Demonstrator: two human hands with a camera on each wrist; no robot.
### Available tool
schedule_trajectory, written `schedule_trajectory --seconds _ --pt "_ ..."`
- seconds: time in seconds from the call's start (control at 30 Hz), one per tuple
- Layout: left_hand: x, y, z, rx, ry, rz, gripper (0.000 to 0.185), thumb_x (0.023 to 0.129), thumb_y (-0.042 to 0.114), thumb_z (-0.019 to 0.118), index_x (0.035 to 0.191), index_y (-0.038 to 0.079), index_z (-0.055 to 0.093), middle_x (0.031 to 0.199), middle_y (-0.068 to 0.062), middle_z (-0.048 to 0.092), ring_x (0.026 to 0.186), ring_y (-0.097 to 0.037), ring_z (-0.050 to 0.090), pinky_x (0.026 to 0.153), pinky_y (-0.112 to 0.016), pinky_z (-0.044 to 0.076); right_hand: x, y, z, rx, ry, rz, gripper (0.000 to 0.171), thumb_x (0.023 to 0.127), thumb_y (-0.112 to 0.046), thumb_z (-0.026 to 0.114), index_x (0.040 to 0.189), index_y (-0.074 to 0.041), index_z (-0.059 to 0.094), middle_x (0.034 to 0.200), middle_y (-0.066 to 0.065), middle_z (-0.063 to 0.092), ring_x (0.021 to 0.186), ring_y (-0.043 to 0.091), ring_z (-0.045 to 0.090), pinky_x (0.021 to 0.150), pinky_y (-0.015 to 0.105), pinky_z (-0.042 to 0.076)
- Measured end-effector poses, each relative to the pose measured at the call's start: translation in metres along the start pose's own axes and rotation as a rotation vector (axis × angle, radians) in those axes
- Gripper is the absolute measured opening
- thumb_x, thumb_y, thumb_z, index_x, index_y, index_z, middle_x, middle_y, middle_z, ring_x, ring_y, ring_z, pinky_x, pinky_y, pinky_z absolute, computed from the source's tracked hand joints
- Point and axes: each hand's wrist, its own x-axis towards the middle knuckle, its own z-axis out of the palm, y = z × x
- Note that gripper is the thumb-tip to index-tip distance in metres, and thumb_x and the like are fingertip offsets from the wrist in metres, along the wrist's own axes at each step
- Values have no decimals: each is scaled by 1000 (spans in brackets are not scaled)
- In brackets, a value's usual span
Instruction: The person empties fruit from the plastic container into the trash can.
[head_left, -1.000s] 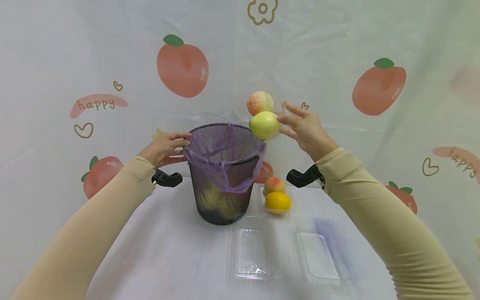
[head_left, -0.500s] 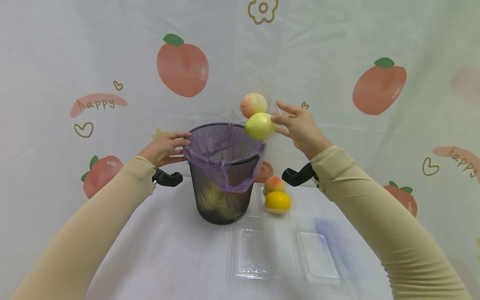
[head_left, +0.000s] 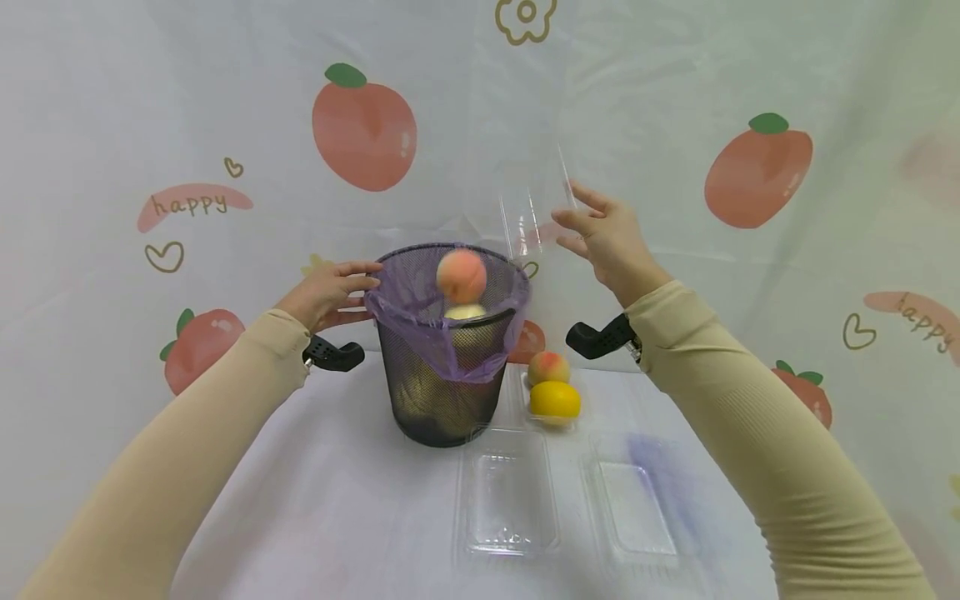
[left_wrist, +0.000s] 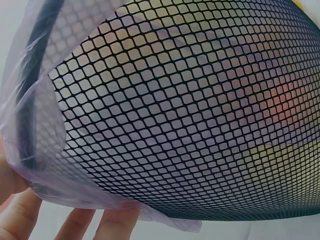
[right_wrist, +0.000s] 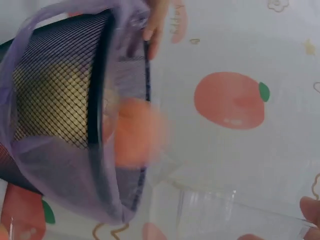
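My left hand [head_left: 326,296] rests its straight fingers on the rim of a black mesh wastebasket [head_left: 442,408], against the purple bag [head_left: 450,350] folded over it. My right hand [head_left: 611,237] pinches a clear plastic tray [head_left: 525,229] by its side, tipped steeply above the basket's right rim. A peach [head_left: 461,276], blurred in the right wrist view, is in the air at the basket's mouth. Just below it, a pale yellow-green fruit [head_left: 467,312] shows inside, partly hidden by the front rim. More fruit shows dimly through the mesh.
Right of the basket, a peach [head_left: 549,368] and a yellow fruit [head_left: 555,402] lie in another clear tray. Nearer stand two clear containers, one in front [head_left: 512,500] and one to its right [head_left: 637,517]. A white cloth printed with fruit hangs behind.
The peach and the yellow-green fruit have left the tray and dropped leftward into the basket's mouth. My right hand first moved left, then tipped the tray up. My left hand stays put.
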Motion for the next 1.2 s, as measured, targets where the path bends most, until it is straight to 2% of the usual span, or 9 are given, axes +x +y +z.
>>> schedule_trajectory --seconds 0.1,0.33,0.53,0.6,0.7,0.83,0.93,1.07,1.2 --pt "0 0 -1 -12 -1 -3 54 101 17 51 152 13 33 126 -1 42 91 -9 59 84 -24 56 0 -3 -3 77 -9 2 63 93 -2 61 149 -19 38 160 13 12 137 23 42 104 29 45" --pt "-2 1 0 -1 -6 6 54 102 17 50 152 13 32 128 0 40 93 -9 57 85 -24 55 -4 3 -17 245 -77 45 65 94 -6 61 151 -21 35 162 -2 3 149 24 12 106 32 43" --pt "-2 1 2 5 3 6 53 102 17 50 152 12 33 123 1 41 89 -7 58 84 -23 56 -10 15 -41 344 -141 108 65 94 -17 61 151 -32 33 162 -6 -3 150 18 -3 93 25 53" --pt "-2 1 1 3 4 5 53 102 17 50 152 12 33 123 0 42 89 -7 58 83 -23 56 -13 19 -50 408 -153 145 63 94 -17 62 148 -35 37 162 -7 -5 150 17 -1 90 24 55" --pt "-2 1 1 6 1 9 53 102 17 49 152 12 32 125 -1 42 89 -7 58 83 -22 55 -18 28 -67 583 -156 233 54 92 -16 64 141 -35 50 162 -4 -9 149 18 12 89 25 55" --pt "-2 1 1 11 -3 11 53 102 17 49 152 12 32 127 -2 41 90 -7 58 84 -23 55 -24 42 -93 795 -137 354 43 91 -14 66 129 -33 63 161 -4 -9 128 27 50 88 25 55" --pt "-2 1 1 13 0 9 53 102 17 49 152 13 33 127 -2 41 91 -8 58 84 -23 55 -26 56 -111 842 -127 397 38 91 -14 65 125 -31 66 161 -4 -9 107 31 60 91 26 54" --pt "-1 0 2 17 6 4 53 102 18 50 151 13 34 127 -1 42 91 -8 58 85 -23 55 -30 77 -134 839 -141 411 35 94 -15 61 124 -32 67 159 -5 -11 106 30 57 98 27 50" --pt "0 0 2 7 10 -5 53 101 18 51 151 14 34 124 0 42 91 -9 58 85 -24 55 -35 99 -158 834 -166 433 32 97 -16 58 123 -31 67 158 -6 -19 106 30 60 94 21 51"
